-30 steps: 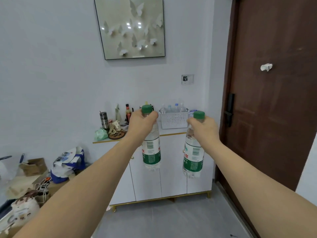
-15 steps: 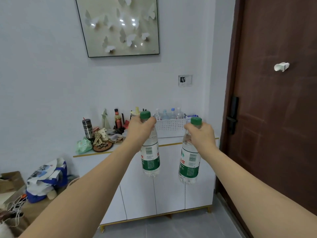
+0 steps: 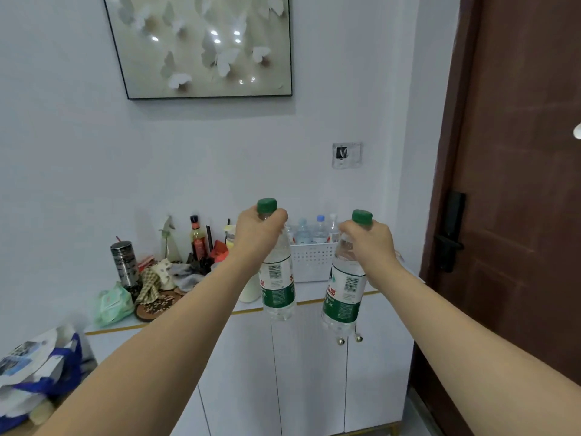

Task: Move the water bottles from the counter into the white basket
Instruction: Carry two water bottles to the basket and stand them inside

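A: Grip status at that frame?

B: Left hand (image 3: 256, 229) was clamped round the neck of the left water bottle (image 3: 278, 275), right hand (image 3: 366, 239) clamped round the neck of the right water bottle (image 3: 344, 294). Both bottles hung in the air in front of the counter (image 3: 314, 294), short of the white basket (image 3: 311, 261), caps up.

A: Failure modes?

B: My read: neck-only holds let the bodies swing, and the right one was already tilted. A swinging base could clip the basket's front wall and shove it back. Also, the basket already held several bottles (image 3: 311, 229), so free slots looked scarce. Dropping 2 in at once could jam them against those or tip 1.

A: Anything in the way?

B: Path to the basket looked open. Left of it sat clutter: steel tumbler (image 3: 124, 264), sauce bottle (image 3: 197, 237), green wipes pack (image 3: 113, 305), a cream jar (image 3: 250, 289) just behind the left forearm. The left elbow could catch that jar. Door (image 3: 518, 184) was close on the right.
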